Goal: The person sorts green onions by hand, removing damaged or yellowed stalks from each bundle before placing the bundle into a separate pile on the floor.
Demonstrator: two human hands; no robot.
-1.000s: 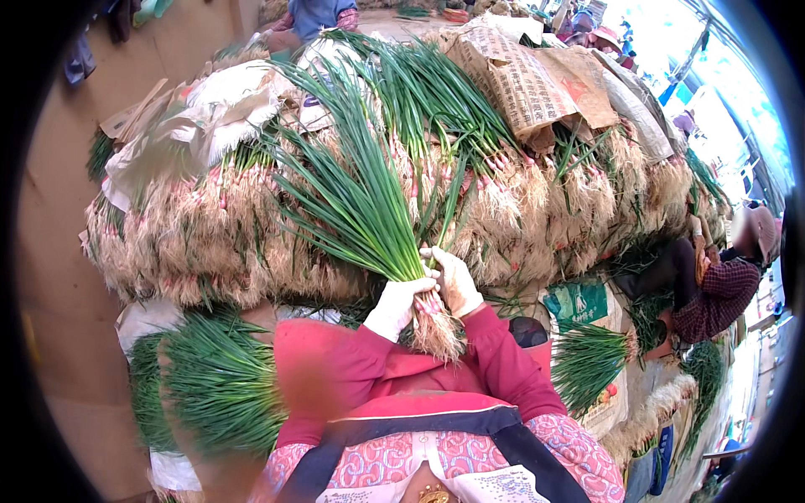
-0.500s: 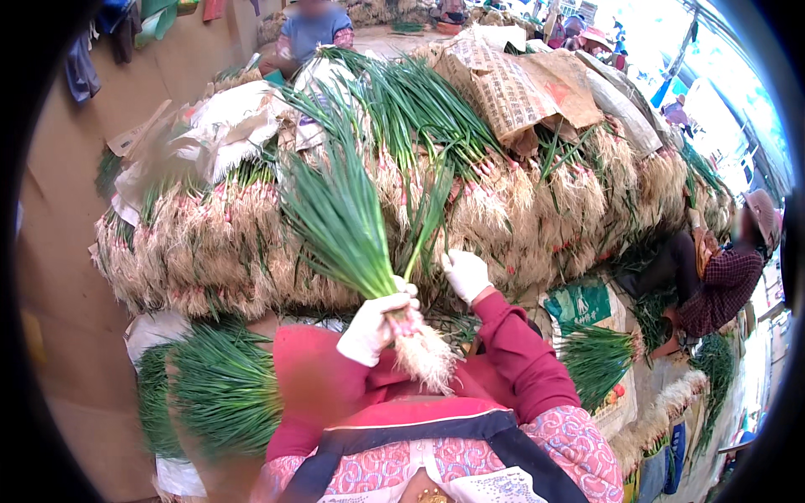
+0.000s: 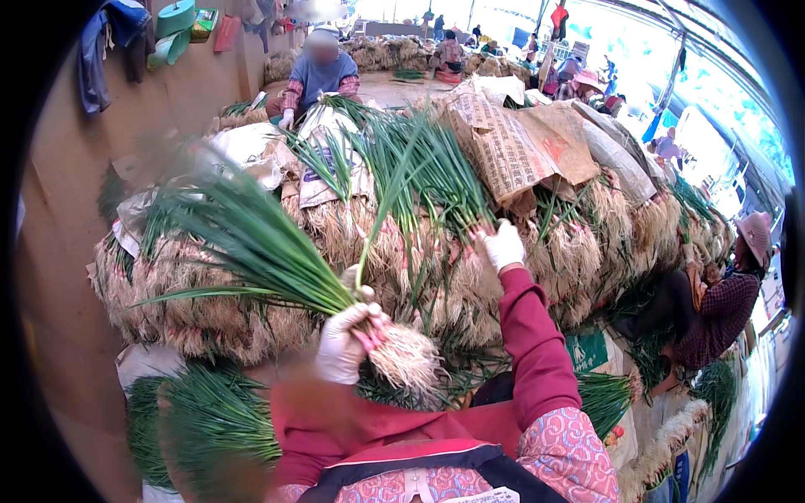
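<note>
A thick bunch of spring onions [image 3: 289, 260] slants up and left from my left hand [image 3: 341, 342], which wears a white glove and grips the pink stem bases. Its pale roots hang out to the right of the fist. One long leaf stands up apart from the others. My right hand [image 3: 505, 246], also gloved, is at the front of the heap, its fingers closed at the pink bases of the spring onions [image 3: 457, 189] lying there; the fingertips are partly hidden.
A long heap of rooted spring onions [image 3: 210, 277] spans the front, partly covered by brown paper sacks [image 3: 511, 142]. Cut bundles [image 3: 218, 415] lie at lower left, another bundle [image 3: 605, 398] at lower right. One person [image 3: 323, 75] works behind the heap, another [image 3: 721, 293] sits at right.
My right hand has reached forward and right to the stems on the heap. The bunch in my left hand has tilted and swung left, its leaf tips blurred. My view has tipped up.
</note>
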